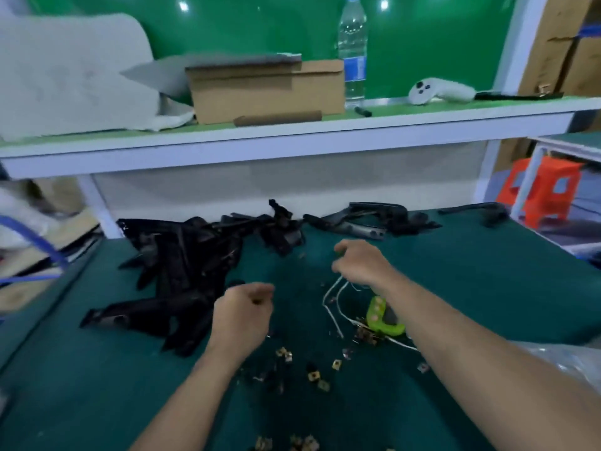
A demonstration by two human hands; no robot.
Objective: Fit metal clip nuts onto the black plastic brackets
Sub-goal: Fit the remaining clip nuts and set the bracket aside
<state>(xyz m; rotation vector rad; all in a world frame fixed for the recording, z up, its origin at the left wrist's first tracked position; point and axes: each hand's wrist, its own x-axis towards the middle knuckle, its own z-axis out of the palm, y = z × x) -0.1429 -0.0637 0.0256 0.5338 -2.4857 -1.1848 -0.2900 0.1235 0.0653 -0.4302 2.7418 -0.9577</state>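
Note:
A heap of black plastic brackets [182, 265] lies on the green table mat [471, 288] at left centre, with more brackets [364, 219] along the back edge. Several small brass-coloured metal clip nuts [313, 375] are scattered on the mat between my forearms. My left hand [242, 314] hovers beside the heap, its fingers curled and pinching what looks like a small dark clip nut; blur hides the detail. My right hand [357, 262] hangs over the mat in front of the back brackets, with loosely curled fingers and nothing visible in them.
A green plastic tool [380, 317] and a white cord [331, 307] lie under my right wrist. The shelf above carries a cardboard box [266, 89], a water bottle [353, 50] and a white controller [435, 91]. An orange stool [540, 193] stands at right.

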